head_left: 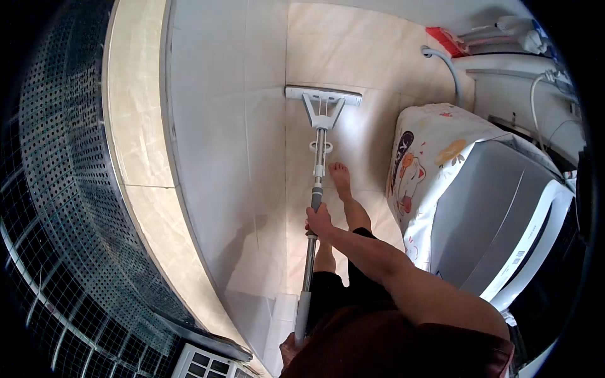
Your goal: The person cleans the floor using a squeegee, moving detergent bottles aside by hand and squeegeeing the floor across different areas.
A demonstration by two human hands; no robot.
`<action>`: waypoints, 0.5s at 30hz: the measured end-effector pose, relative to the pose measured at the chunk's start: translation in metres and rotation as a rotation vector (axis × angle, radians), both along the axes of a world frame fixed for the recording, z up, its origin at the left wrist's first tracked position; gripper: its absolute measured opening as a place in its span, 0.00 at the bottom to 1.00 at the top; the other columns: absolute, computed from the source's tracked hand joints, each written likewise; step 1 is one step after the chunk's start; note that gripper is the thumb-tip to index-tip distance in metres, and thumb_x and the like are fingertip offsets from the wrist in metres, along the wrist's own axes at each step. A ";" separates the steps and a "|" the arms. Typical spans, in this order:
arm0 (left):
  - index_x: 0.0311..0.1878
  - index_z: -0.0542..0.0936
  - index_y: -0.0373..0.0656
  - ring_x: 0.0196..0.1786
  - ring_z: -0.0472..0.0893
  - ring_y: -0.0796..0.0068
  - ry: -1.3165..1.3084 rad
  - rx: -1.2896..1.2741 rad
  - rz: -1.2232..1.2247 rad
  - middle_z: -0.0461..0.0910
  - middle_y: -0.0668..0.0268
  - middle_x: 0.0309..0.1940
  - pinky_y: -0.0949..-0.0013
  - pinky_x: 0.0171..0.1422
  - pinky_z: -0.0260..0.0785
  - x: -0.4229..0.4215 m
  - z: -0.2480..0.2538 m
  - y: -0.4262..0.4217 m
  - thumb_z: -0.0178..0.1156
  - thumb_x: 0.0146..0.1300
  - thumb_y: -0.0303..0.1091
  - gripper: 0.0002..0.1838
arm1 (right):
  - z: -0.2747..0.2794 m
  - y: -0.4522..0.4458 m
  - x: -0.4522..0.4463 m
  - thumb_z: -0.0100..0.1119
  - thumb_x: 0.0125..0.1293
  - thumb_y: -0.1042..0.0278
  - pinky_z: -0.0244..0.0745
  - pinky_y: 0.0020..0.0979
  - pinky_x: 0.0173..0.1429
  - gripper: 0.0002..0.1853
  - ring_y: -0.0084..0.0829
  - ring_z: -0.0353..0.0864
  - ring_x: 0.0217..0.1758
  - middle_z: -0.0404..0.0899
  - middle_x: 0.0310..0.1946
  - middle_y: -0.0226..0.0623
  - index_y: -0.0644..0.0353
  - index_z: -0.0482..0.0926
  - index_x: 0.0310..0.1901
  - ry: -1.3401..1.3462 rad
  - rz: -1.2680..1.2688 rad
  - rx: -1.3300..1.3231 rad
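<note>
A sponge mop (323, 120) with a grey and white head stretches away from me, its wide head (324, 96) flat on the tiled floor with one end by the left wall. Partway down the pole, my right hand (319, 220) is wrapped around the shaft just below a grey collar. My left hand (289, 351), partly hidden at the bottom of the view, grips the grey end of the handle (302, 318). A bare foot (339, 173) stands on the floor to the right of the pole.
A washing machine (485, 214) under a patterned cover (428, 151) stands at the right. A grey hose (450, 70) and a red dustpan-like item (446, 41) lie behind it. On the left rise a tiled wall (214, 126) and a ledge (142, 151), with mesh (69, 138) beyond.
</note>
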State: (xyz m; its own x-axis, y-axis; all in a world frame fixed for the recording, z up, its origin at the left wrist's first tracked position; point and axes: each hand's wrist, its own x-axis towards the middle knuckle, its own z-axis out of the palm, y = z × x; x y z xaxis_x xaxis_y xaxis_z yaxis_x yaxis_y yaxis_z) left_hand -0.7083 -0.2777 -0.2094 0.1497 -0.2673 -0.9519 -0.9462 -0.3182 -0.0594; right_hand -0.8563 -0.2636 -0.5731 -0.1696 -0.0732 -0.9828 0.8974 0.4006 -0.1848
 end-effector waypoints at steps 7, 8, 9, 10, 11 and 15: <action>0.37 0.78 0.36 0.34 0.82 0.53 0.132 -0.163 -0.381 0.81 0.50 0.28 0.56 0.39 0.73 -0.075 -0.147 -0.029 0.65 0.53 0.47 0.21 | -0.090 -0.052 -0.191 0.52 0.65 0.62 0.75 0.37 0.25 0.15 0.34 0.80 0.20 0.77 0.22 0.43 0.69 0.69 0.40 0.482 0.231 0.012; 0.34 0.76 0.34 0.29 0.80 0.61 0.281 -0.246 -0.369 0.79 0.54 0.25 0.57 0.36 0.72 -0.098 -0.172 -0.037 0.67 0.53 0.47 0.22 | -0.113 -0.068 -0.230 0.52 0.65 0.59 0.75 0.38 0.27 0.16 0.37 0.81 0.21 0.77 0.20 0.43 0.67 0.73 0.33 0.492 0.095 -0.058; 0.35 0.76 0.36 0.23 0.77 0.71 0.310 -0.266 -0.293 0.77 0.61 0.21 0.63 0.29 0.70 -0.132 -0.191 -0.043 0.65 0.57 0.45 0.19 | -0.134 -0.079 -0.268 0.52 0.65 0.60 0.75 0.39 0.26 0.15 0.37 0.81 0.21 0.77 0.19 0.43 0.67 0.72 0.32 0.534 0.129 -0.086; 0.39 0.76 0.36 0.24 0.77 0.73 0.386 -0.158 -0.115 0.77 0.62 0.22 0.67 0.30 0.69 -0.171 -0.206 -0.052 0.63 0.58 0.42 0.17 | -0.157 -0.084 -0.308 0.52 0.64 0.61 0.75 0.40 0.24 0.15 0.38 0.80 0.20 0.76 0.19 0.43 0.67 0.72 0.30 0.571 0.202 -0.149; 0.43 0.76 0.36 0.25 0.77 0.74 0.453 -0.057 0.067 0.77 0.64 0.23 0.70 0.30 0.69 -0.198 -0.205 -0.058 0.60 0.59 0.40 0.17 | -0.176 -0.086 -0.339 0.52 0.64 0.62 0.74 0.41 0.23 0.14 0.38 0.80 0.20 0.75 0.18 0.43 0.66 0.72 0.29 0.577 0.234 -0.221; 0.49 0.74 0.36 0.23 0.73 0.78 0.378 0.102 0.121 0.75 0.65 0.24 0.72 0.27 0.65 -0.196 -0.189 -0.046 0.58 0.62 0.41 0.19 | -0.182 -0.071 -0.323 0.54 0.61 0.63 0.76 0.42 0.21 0.13 0.38 0.79 0.18 0.75 0.18 0.43 0.67 0.72 0.29 0.341 0.057 -0.194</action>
State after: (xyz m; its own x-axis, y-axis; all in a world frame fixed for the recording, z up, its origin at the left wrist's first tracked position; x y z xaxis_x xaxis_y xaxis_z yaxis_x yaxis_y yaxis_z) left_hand -0.9042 -0.3235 -0.3989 -0.1917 -0.1707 -0.9665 -0.8635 -0.4387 0.2488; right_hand -1.1790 -0.3350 -0.7556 -0.4739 -0.2703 -0.8380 0.7492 0.3763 -0.5451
